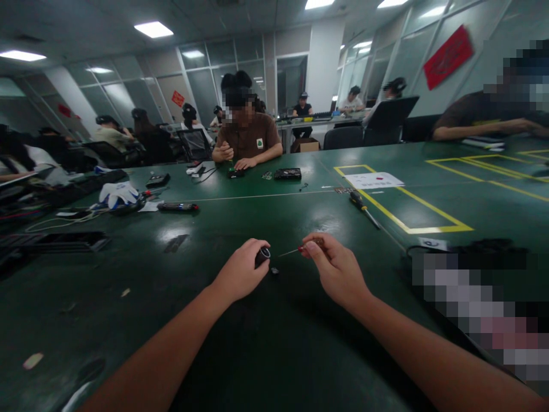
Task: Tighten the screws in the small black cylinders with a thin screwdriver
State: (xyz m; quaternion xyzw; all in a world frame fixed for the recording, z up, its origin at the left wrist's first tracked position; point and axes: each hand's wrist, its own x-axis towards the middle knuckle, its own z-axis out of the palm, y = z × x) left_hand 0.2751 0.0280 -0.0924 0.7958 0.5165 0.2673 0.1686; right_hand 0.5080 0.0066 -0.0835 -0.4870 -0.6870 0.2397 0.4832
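Note:
My left hand (240, 273) is closed round a small black cylindrical part (260, 257) with a pale ring at its end, which faces right. Between the thumb and fingers of my right hand (338, 270) is a slim screwdriver (302, 248) with a reddish handle. Its thin shaft points left towards the cylinder, and a small gap seems to lie between tip and cylinder. A small dark piece (275, 271) lies on the green table (257, 355) just below the cylinder. My fingers hide most of the screwdriver's handle.
A larger screwdriver (363, 209) lies beyond my right hand, near a paper sheet (374, 180) and yellow tape outlines. White gloves (119, 194) and a dark tool (178, 207) lie at the left. Across the table, a co-worker (253, 134) handles small parts.

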